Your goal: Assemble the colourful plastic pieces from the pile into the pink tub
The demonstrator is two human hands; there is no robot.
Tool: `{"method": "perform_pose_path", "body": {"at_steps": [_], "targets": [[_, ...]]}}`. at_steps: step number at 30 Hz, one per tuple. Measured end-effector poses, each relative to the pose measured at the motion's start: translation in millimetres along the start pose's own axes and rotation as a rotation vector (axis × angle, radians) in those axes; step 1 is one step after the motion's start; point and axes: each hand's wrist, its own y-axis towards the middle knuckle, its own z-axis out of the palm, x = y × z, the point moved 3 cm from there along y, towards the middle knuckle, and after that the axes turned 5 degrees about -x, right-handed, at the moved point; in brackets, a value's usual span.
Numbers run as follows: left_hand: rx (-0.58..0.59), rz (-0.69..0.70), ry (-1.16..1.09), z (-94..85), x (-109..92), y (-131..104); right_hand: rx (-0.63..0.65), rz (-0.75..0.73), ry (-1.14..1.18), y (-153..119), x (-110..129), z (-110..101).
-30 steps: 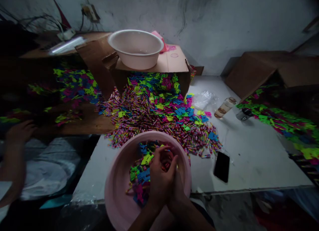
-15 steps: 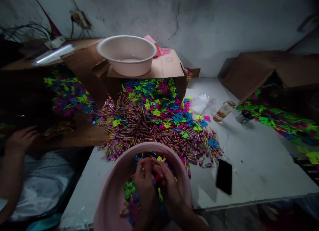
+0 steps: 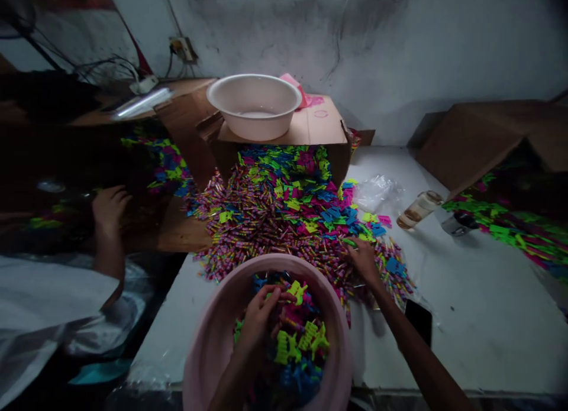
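Pieces point(image 3: 287, 347) in yellow, blue and pink lie jumbled in our round tub point(image 3: 208, 346), which overlaps the worktop's point(image 3: 483, 340) front edge toward its left corner. Our left hand point(image 3: 260, 313) hangs over them, fingers loosely curled and slightly apart; whether it holds anything we cannot tell. Our right hand point(image 3: 364, 262) is at the right part of the pile point(image 3: 261, 233), beyond the tub, fingertips by a green piece point(image 3: 350, 243) – pinched or merely near, we cannot tell. For a clean pick, we should come in low, take little at once and carry it level. The pile's slim tubes look smooth and may roll – while the flat pieces, seemingly stiff plastic with notched outlines, could snag together
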Motion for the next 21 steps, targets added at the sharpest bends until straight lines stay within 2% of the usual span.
{"method": "perform_pose_path", "body": {"at_steps": [5, 7, 10, 15, 18, 21], "targets": [[-0.008, 0.315, 0.263, 0.1, -17.3, 5.4, -0.087, 0.077, 0.259, -17.5, 16.5, -3.6], [-0.058, 0.354, 0.255, 0.9, -21.2, 5.1, -0.066, 0.133, 0.401, -32.4, 29.5, -1.3], [-0.108, 0.335, 0.138, 3.9, -22.2, 3.3, 0.023, 0.208, 0.575, -64.0, 58.1, 4.2], [0.068, 0.369, 0.151, 16.8, -26.8, -8.0, 0.332, 0.443, 0.882, -125.3, 109.1, 13.7], [0.142, 0.492, 0.273, 21.6, -35.9, -20.0, 0.406, 0.441, 0.861, -149.4, 125.8, 13.7], [0.143, 0.618, 0.4, 21.8, -45.9, -30.4, 0.422, 0.396, 0.805, -161.6, 131.2, 12.1]]}}
